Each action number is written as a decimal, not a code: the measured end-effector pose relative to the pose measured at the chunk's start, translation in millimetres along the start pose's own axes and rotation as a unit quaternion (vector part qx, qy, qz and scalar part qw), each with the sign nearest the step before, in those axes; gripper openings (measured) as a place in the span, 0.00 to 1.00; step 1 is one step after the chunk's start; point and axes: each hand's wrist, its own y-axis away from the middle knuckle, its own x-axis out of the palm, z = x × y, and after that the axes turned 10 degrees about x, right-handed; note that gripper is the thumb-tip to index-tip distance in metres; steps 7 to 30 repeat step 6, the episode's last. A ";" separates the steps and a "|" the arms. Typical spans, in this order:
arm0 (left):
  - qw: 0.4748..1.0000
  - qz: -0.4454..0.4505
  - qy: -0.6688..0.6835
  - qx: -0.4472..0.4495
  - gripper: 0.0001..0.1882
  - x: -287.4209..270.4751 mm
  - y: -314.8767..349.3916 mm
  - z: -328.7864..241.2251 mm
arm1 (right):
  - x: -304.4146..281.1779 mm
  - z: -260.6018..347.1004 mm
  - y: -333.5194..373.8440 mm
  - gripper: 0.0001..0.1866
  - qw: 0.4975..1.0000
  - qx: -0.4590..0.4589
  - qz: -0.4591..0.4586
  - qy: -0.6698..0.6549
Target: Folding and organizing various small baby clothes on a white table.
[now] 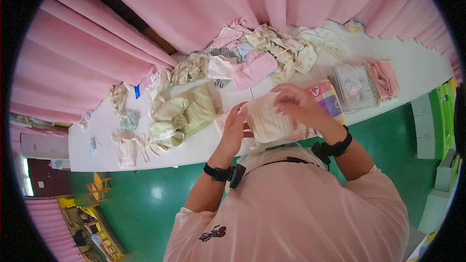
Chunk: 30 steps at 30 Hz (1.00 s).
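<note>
In front of my body at the table's near edge lies a thick white bundle (269,119) with a soft, ribbed surface, which looks like a diaper or a stack of them. My left hand (236,125) grips its left side, thumb and fingers around the edge. Over its upper right corner is my right hand (297,104), slightly blurred, fingers bent and apart; whether they press on the bundle is hard to see. A purple, pink and orange plastic package (326,98) sits just beyond my right hand. Part of another pinkish package edge shows beside my left hand.
Pale green folded cloth (194,109) lies to the left, with small baby garments (127,150) farther left. Crumpled clothes (286,48) are heaped along the far side. Bagged grey-white cloth (353,86) and a folded pink one (383,78) are at right. Pink curtains (204,5) hang behind the table (412,68).
</note>
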 end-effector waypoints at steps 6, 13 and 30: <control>0.969 0.060 -0.159 0.177 0.29 2.2 -12.3 22.6 | -46.9 -20.4 17.0 0.18 0.986 0.087 -0.133 -0.048; 0.969 0.060 -0.159 0.177 0.29 2.2 -12.3 22.6 | -46.9 -20.4 17.0 0.18 0.986 0.087 -0.133 -0.048; 0.969 0.060 -0.159 0.177 0.29 2.2 -12.3 22.6 | -46.9 -20.4 17.0 0.18 0.986 0.087 -0.133 -0.048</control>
